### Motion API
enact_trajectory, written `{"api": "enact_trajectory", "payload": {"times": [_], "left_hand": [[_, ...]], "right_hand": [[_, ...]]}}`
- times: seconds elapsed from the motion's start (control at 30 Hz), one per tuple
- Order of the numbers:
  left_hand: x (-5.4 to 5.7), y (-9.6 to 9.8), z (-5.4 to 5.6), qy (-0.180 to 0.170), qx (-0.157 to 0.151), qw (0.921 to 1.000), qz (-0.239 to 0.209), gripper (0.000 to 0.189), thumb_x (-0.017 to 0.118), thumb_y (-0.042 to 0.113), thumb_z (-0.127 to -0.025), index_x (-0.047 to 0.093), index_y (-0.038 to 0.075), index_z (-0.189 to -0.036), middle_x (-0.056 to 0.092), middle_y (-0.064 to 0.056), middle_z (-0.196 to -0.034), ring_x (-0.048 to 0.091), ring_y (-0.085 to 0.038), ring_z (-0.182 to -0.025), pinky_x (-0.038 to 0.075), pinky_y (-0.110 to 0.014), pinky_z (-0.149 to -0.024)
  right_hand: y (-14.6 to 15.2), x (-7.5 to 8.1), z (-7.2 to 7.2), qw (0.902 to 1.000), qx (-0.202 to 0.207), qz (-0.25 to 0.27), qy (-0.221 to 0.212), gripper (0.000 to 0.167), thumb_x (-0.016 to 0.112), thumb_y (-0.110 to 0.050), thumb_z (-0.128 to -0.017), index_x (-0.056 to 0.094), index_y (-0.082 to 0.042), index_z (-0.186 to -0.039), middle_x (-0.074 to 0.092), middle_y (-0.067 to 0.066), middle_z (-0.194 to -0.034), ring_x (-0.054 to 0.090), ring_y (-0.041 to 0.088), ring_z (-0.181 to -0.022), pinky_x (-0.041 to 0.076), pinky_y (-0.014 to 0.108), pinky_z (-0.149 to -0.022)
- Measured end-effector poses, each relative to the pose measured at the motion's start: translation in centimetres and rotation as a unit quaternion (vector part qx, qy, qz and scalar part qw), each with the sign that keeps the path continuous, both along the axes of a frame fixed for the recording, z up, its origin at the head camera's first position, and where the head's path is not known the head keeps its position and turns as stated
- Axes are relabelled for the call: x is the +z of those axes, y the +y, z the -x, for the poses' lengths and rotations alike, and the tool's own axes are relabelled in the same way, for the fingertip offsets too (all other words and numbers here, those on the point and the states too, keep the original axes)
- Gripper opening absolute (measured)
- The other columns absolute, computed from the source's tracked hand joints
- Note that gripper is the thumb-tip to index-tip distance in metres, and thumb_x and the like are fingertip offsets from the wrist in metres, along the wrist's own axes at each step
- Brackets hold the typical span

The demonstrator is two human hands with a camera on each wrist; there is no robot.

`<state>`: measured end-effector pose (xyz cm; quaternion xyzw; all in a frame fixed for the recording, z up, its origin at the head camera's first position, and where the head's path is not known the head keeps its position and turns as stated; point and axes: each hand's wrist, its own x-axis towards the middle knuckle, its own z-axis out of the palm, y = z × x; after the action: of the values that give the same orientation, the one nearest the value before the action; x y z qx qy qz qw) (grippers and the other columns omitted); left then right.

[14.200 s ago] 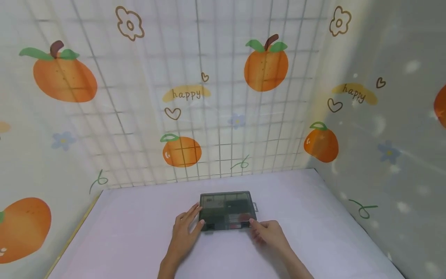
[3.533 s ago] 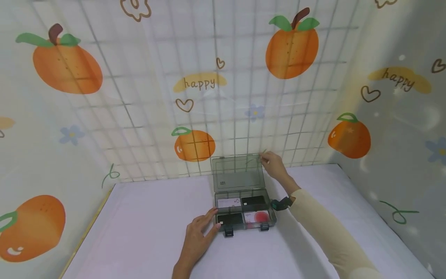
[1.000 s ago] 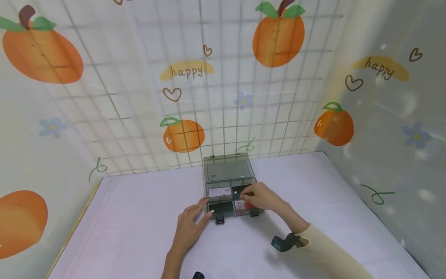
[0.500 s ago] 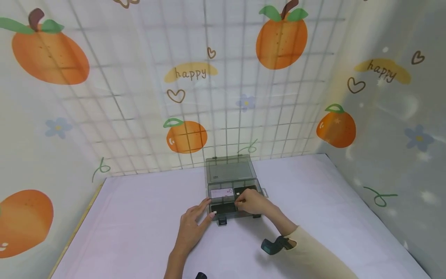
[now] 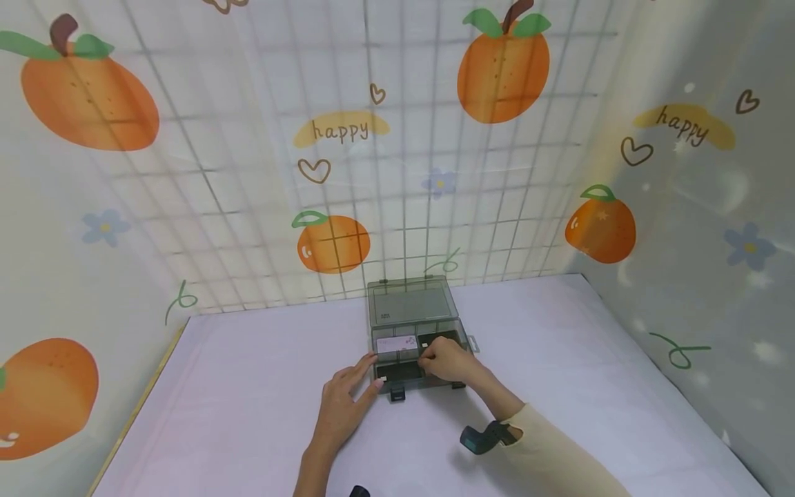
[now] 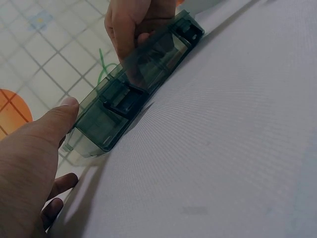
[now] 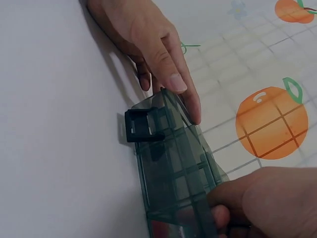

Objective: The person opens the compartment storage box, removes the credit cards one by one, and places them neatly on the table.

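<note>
A smoky green see-through plastic box [image 5: 428,386] lies on the table with its divided lid side open and its lid [image 5: 413,305] leaning back. Inside, a white floral card [image 5: 395,344] sits back left and black rectangular pieces lie back right [image 5: 441,337] and front left [image 5: 399,372]. My left hand [image 5: 340,400] rests at the left side, thumb on the front corner, index finger straight along the wall. Curled fingers of my right hand [image 5: 452,361] reach down into the front right compartment, where something red [image 7: 161,229] shows through the wall. Whether they pinch it, I cannot tell.
Two black latches hang at the box's front, the left latch [image 5: 397,394] plainly visible. A small handle [image 5: 474,344] sticks out on the right. A dark device [image 5: 484,438] is worn on my right wrist. An orange-printed curtain [image 5: 410,172] stands close behind the lid.
From a closed box held by both hands, the lid was swung back by my right hand. That hand then came down into the front right compartment, hiding the red-dotted card. The left hand stays at the side.
</note>
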<state>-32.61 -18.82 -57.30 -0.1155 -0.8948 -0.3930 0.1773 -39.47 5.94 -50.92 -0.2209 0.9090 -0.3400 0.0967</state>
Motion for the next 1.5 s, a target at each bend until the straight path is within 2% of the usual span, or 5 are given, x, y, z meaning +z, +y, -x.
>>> {"api": "enact_trajectory", "payload": {"times": [0.43, 0.8, 1.03, 1.23, 1.5], "left_hand": [[0.17, 0.17, -0.03, 0.01, -0.005, 0.9999, -0.006, 0.052, 0.067, 0.048, -0.094, 0.06, 0.027, -0.141, 0.052, 0.015, -0.145, 0.055, -0.028, -0.122, 0.036, -0.062, -0.102], [0.12, 0.13, 0.14, 0.011, -0.001, 0.9999, -0.002, 0.052, 0.066, 0.05, -0.094, 0.06, 0.029, -0.141, 0.053, 0.015, -0.145, 0.055, -0.028, -0.122, 0.036, -0.063, -0.102], [0.07, 0.16, 0.16, -0.006, -0.002, 1.0, -0.006, 0.051, 0.067, 0.048, -0.094, 0.059, 0.031, -0.142, 0.051, 0.018, -0.146, 0.054, -0.027, -0.123, 0.035, -0.063, -0.103], [0.14, -0.16, 0.14, -0.009, 0.002, 0.9999, -0.007, 0.052, 0.065, 0.051, -0.094, 0.058, 0.033, -0.142, 0.052, 0.017, -0.146, 0.053, -0.026, -0.125, 0.033, -0.063, -0.104], [0.06, 0.14, 0.08, -0.01, -0.005, 0.9997, -0.021, 0.051, 0.067, 0.049, -0.094, 0.059, 0.032, -0.142, 0.052, 0.018, -0.145, 0.052, -0.025, -0.124, 0.032, -0.062, -0.105]], "right_hand": [[-0.65, 0.13, -0.04, 0.9983, -0.043, 0.023, -0.033, 0.036, 0.062, -0.009, -0.094, 0.069, -0.002, -0.06, 0.052, -0.007, -0.051, 0.036, 0.008, -0.045, 0.03, 0.023, -0.045], [-0.66, 0.35, -0.04, 0.9937, -0.07, 0.056, -0.067, 0.028, 0.064, -0.007, -0.092, 0.076, 0.002, -0.069, 0.068, 0.005, -0.068, 0.038, 0.009, -0.051, 0.03, 0.024, -0.047], [-0.63, 0.53, -0.05, 0.9951, -0.064, 0.033, -0.068, 0.028, 0.062, -0.007, -0.092, 0.077, 0.001, -0.07, 0.066, 0.004, -0.06, 0.045, 0.011, -0.054, 0.032, 0.024, -0.048], [-0.76, 0.28, 0.33, 0.9896, -0.074, 0.064, -0.105, 0.021, 0.065, -0.009, -0.092, 0.079, 0.0, -0.078, 0.072, 0.006, -0.076, 0.059, 0.012, -0.067, 0.047, 0.026, -0.061], [-0.55, 0.32, 0.48, 0.9844, -0.069, 0.09, -0.135, 0.022, 0.065, -0.013, -0.094, 0.078, 0.003, -0.083, 0.07, 0.005, -0.067, 0.063, 0.014, -0.063, 0.052, 0.027, -0.066]]}}
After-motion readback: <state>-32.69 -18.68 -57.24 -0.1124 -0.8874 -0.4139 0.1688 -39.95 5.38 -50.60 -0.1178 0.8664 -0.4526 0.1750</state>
